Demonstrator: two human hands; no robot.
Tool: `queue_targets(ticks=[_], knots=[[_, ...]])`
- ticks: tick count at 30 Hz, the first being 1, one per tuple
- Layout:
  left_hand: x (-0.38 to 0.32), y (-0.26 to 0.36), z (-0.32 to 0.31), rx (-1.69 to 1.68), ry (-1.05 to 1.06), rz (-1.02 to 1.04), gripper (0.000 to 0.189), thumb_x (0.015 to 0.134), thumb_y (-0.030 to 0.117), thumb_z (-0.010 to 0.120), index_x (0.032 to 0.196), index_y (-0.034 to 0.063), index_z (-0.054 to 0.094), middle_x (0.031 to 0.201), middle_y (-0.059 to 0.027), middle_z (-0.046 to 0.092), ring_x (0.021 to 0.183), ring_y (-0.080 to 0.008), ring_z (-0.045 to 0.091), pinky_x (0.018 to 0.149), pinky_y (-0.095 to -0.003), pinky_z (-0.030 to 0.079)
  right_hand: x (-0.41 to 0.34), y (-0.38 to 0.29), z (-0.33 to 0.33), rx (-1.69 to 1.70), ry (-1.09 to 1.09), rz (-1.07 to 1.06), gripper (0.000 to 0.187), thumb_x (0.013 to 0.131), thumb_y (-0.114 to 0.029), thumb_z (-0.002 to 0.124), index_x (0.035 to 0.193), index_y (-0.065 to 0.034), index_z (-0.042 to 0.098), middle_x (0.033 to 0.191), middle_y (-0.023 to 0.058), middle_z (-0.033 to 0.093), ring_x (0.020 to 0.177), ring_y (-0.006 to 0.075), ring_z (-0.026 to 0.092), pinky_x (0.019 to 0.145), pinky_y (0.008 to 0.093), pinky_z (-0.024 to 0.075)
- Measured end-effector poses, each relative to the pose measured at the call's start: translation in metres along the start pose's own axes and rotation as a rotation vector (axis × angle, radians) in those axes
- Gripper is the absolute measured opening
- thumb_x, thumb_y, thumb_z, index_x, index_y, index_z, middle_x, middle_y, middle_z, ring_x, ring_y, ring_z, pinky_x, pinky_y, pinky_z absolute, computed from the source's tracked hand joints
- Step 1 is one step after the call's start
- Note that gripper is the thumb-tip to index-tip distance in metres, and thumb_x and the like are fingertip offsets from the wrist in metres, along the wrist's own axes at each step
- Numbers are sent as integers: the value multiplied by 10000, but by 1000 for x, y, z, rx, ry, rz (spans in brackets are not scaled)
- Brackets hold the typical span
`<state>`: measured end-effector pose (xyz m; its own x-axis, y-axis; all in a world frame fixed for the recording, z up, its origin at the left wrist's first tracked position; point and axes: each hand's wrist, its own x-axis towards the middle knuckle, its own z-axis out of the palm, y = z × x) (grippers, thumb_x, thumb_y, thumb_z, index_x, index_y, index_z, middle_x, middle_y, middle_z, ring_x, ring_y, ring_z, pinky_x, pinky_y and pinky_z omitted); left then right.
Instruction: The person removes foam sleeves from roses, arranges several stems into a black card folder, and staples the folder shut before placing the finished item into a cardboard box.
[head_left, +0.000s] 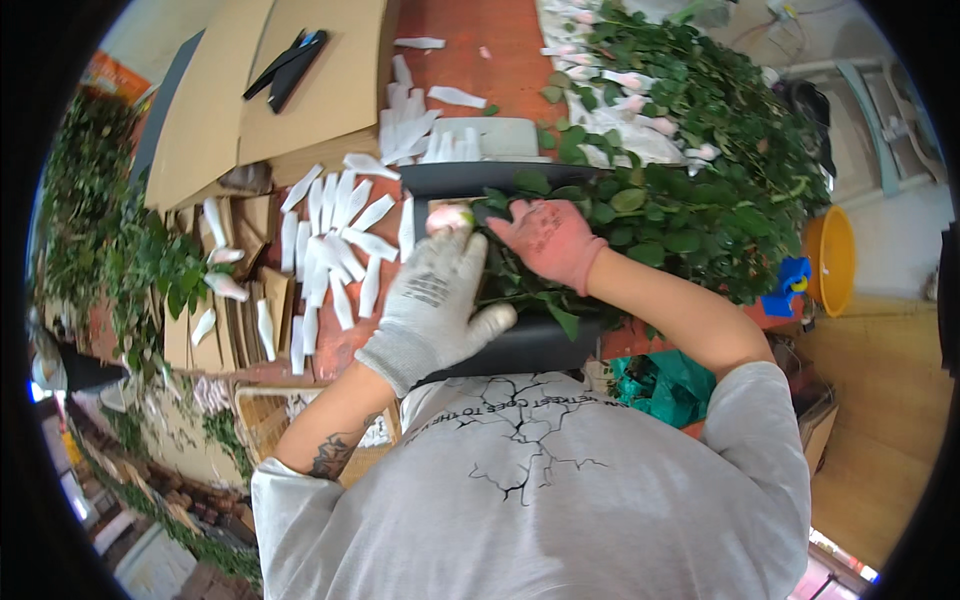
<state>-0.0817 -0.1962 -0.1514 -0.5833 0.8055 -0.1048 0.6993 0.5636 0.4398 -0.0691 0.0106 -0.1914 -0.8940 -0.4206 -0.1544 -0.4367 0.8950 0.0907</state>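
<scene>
In a grey glove, my left hand (439, 292) lies flat, fingers together and thumb spread wide, its fingertips against a pink rose bloom (448, 218). My right hand (546, 234), in a pink glove, rests palm down on leafy green rose stems (652, 217) just right of the bloom. Whether its fingers close on any stem is hidden. Under the stems is a black trough-like holder with a raised back wall (480, 178) and a front wall (525, 349). White mesh flower sleeves (330, 247) are scattered left of my left hand.
Behind the holder stands a grey tray (510, 139) with more sleeves. A black stapler-like tool (292, 69) lies on cardboard (315, 90) at the back left. Folded cardboard pieces (225, 330) are at left, sleeved roses (634, 103) at back right, and a yellow basin (831, 261) at far right.
</scene>
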Motion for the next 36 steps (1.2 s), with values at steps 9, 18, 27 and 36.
queue_targets(ticks=[9,18,27,36], knots=[[16,-19,17,159,-8,-58,797,774,462,624,1340,-42,376,1428,-234,312,1348,-332,276,1091,-423,232,-42,14,-51,114,98,169,176,804,-193,477,950,-120,543,972,111,577,872,266,598,762,340,460],[17,-14,12,239,12,4,762,746,457,650,1285,-38,438,1360,-235,386,1292,-344,345,1078,-430,253,-68,48,-2,-82,112,248,95,777,-200,528,832,-124,543,894,77,565,914,252,556,789,357,419],[16,-17,11,160,36,60,721,734,396,667,1261,-46,451,1350,-259,382,1269,-387,353,1065,-450,265,-74,35,18,-51,279,269,55,755,-164,493,783,-126,520,857,75,564,833,231,584,741,337,417],[17,-14,5,131,-91,22,771,758,393,652,1314,-68,382,1437,-281,252,1329,-415,261,1102,-449,208,-78,36,-31,-85,-114,270,145,804,-214,512,886,-109,571,877,63,575,820,223,577,717,328,447]])
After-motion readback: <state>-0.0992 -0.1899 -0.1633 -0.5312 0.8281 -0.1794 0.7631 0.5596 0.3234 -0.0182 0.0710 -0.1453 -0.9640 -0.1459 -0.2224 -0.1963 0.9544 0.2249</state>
